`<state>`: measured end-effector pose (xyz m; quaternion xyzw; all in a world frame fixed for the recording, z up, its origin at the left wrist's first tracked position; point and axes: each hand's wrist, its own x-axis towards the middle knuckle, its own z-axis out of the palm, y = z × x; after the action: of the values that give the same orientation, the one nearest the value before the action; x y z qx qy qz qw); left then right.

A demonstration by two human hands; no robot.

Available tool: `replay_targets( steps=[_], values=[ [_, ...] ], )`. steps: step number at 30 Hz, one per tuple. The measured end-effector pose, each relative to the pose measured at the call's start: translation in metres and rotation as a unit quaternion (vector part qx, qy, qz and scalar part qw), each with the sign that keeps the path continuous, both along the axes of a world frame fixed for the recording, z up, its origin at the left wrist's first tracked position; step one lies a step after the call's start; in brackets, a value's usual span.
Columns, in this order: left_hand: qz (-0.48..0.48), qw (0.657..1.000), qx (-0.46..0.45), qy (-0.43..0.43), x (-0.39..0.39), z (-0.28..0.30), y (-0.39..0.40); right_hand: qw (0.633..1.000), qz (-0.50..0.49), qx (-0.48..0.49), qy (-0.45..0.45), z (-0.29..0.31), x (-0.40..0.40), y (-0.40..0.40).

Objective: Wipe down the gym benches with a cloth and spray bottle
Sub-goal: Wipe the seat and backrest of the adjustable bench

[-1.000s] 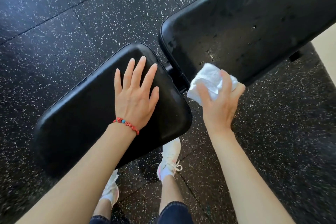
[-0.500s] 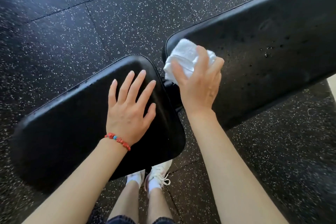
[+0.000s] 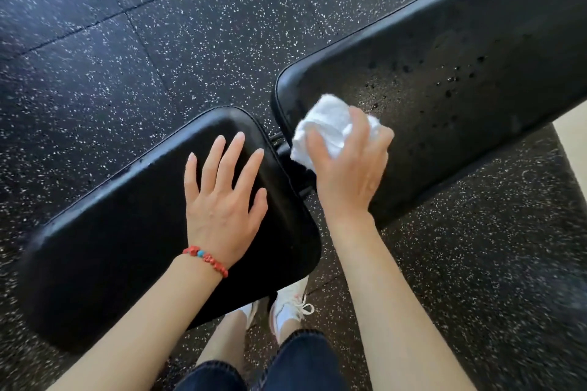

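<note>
Back pad (image 3: 460,51) lay across the upper right of the frame, long axis rising from centre to upper right corner, near end rounded and facing the seat pad (image 3: 127,232) at lower left, spray droplets (image 3: 451,82) scattered mid-surface. Right hand (image 3: 346,168), curled and pressing the bunched white cloth (image 3: 327,124) onto that near end, sat lower and further right than half a second earlier: wiping stroke under way, droplets not yet reached. Left hand (image 3: 222,209) lay spread flat on the seat pad, holding nothing; spray bottle out of view.

Black bench pads (image 3: 460,79), droplets, cloth (image 3: 330,127), flat hand (image 3: 222,203)
</note>
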<state>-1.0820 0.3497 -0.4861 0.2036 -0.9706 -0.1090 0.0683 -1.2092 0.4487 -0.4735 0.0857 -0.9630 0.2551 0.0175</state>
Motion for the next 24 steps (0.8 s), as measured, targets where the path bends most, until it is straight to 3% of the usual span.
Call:
replay_targets(
  steps=[5,15,24],
  values=[
    [0.002,1.000,0.013,0.008,-0.012,0.006,0.001,1.000,0.022,-0.007,0.009,0.001,-0.039,-0.029],
    [-0.017,1.000,0.020,-0.003,-0.062,0.005,0.014,0.994,-0.037,0.025,-0.098,0.015,0.004,0.099],
    [-0.017,0.999,0.030,-0.009,-0.075,0.000,0.028,0.998,0.017,-0.001,-0.067,0.007,-0.105,0.000]
  ],
)
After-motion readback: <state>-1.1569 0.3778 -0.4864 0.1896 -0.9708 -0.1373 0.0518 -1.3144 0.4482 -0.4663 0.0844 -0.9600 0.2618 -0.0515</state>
